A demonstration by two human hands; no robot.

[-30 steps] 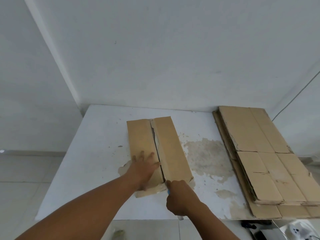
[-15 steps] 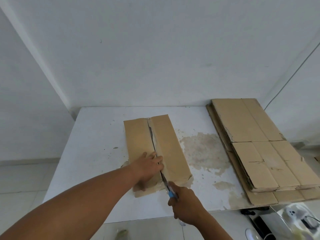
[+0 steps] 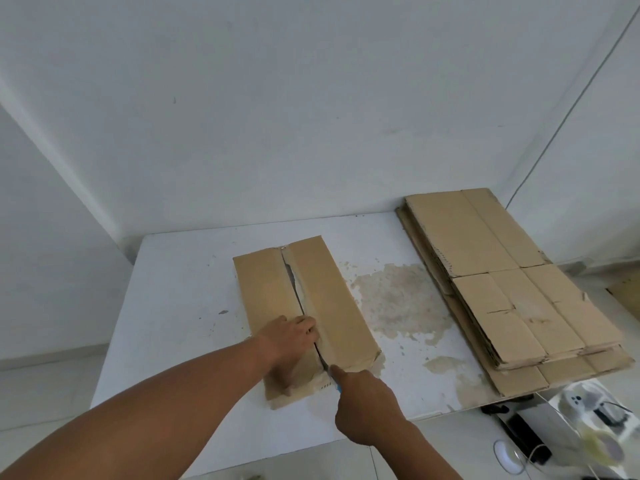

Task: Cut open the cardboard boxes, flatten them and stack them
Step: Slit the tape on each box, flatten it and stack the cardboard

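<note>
Plain white walls (image 3: 311, 116) meet in a corner behind a white table (image 3: 180, 306). The table's smooth top is worn through in a rough, brownish patch (image 3: 398, 303) right of centre. A thin cable (image 3: 571, 112) runs down the right wall.

A long, narrow cardboard box (image 3: 332, 306) lies in the middle of the table, matte brown, its two top flaps meeting along a lengthwise seam that gapes open over its far half. Its near end is frayed and torn. At the far right lies a stack of flattened cardboard (image 3: 485, 258), creased panels in layered sheets that overhang the table's near edge.

The left hand (image 3: 291, 344) presses flat on the box's left flap, fingers nearly straight with their tips at the seam and the thumb splayed toward the near end. The right hand (image 3: 367, 407) curls round a knife (image 3: 337, 388), forefinger stretched along its top. Only a sliver of blue handle shows, and the blade is mostly sunk in the seam's near end. Blurred clutter (image 3: 588, 417) below the table's right corner cannot be made out.
</note>
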